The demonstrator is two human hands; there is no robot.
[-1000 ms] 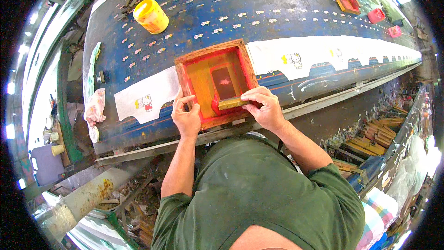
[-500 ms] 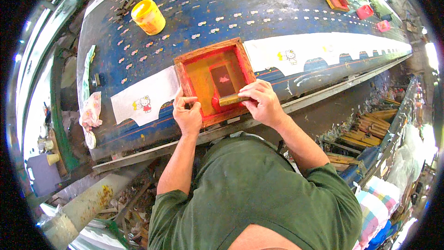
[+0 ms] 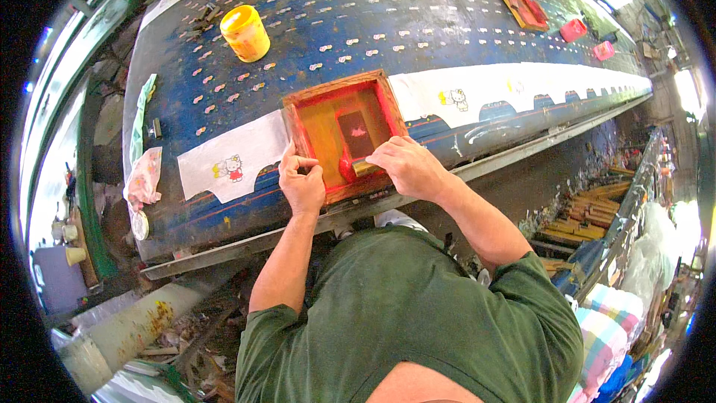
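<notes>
Wooden frame [image 3: 333, 88], square and smeared red inside, sits right between the fingers of both hands, at the near edge of a long blue table [image 3: 239, 116]. From where I stand, looking down as the head view does, the right hand [image 3: 410, 168] reaches over the frame's near right corner, fingertips and thumb pinched together on a yellowish-brown bar [image 3: 363, 169]. That bar lies inside the frame, just left of those fingertips; a dark panel [image 3: 360, 133] with a pinkish blotch shows just beyond them.

The left hand [image 3: 302, 183] is at the frame's near left corner, thumb and forefinger curled close, another finger stretched along the outer left side. Whether these fingers grip the wood I can't tell.

Left of the left fingers lies a white cloth piece [image 3: 201, 153] printed with a small cartoon cat. Beyond the right fingers, and off to their right, runs a row of white cloth pieces [image 3: 425, 89] with scalloped edges. Well past the left fingers stands a yellow tub [image 3: 245, 33]; far out beyond the right ones rests a red-stained tray [image 3: 511, 4], near a pink tub [image 3: 573, 30].
</notes>
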